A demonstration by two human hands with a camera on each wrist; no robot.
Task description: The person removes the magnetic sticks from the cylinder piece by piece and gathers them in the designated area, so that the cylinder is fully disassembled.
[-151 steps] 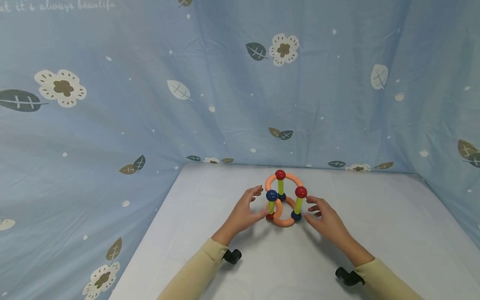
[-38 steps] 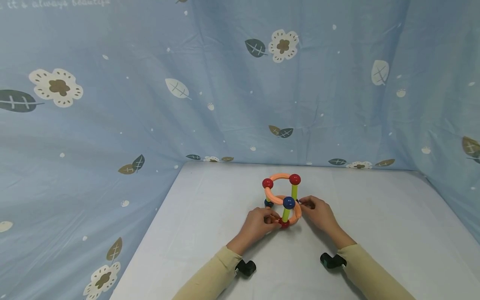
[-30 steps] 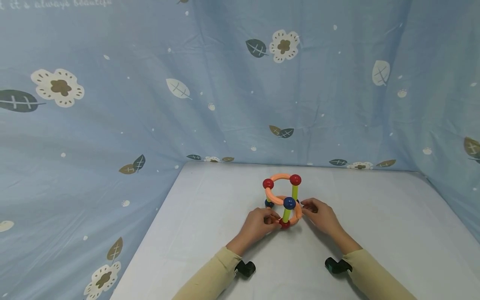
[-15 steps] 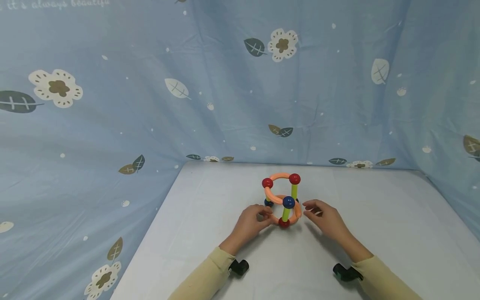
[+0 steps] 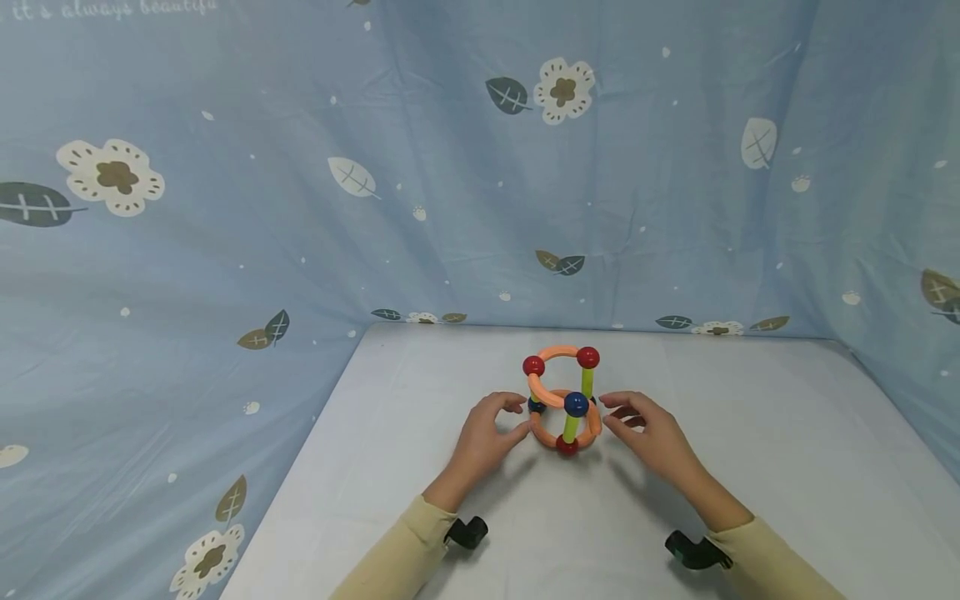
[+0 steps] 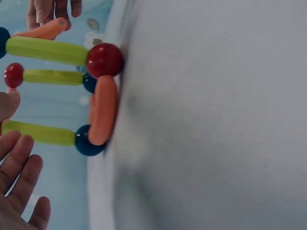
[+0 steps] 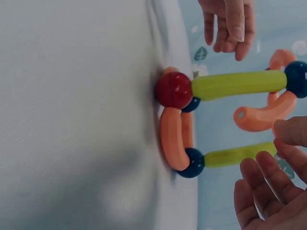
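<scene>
Blue curtain (image 5: 225, 250) with printed flowers and leaves at the left, running on behind a white table (image 5: 442, 371). Next, left sleeve (image 5: 401, 542), pale yellow, with a black camera (image 5: 468, 532) at the cuff. Then left hand (image 5: 476, 437), thumb and fingers parted, gripping nothing, just beside the toy (image 5: 546, 395). Standing on the table between both hands: upright green sticks (image 5: 571, 428), red and blue balls (image 5: 588, 357) at their ends, orange base ring (image 5: 542, 434). From the front blue top ball (image 5: 576, 404), an orange curve (image 7: 264, 118) hanging loose-ended. Right hand (image 5: 654, 435) close by, likewise relaxed and gripping nothing; contact unclear. Farther right, second camera (image 5: 697, 551), then right sleeve (image 5: 772, 554).
</scene>
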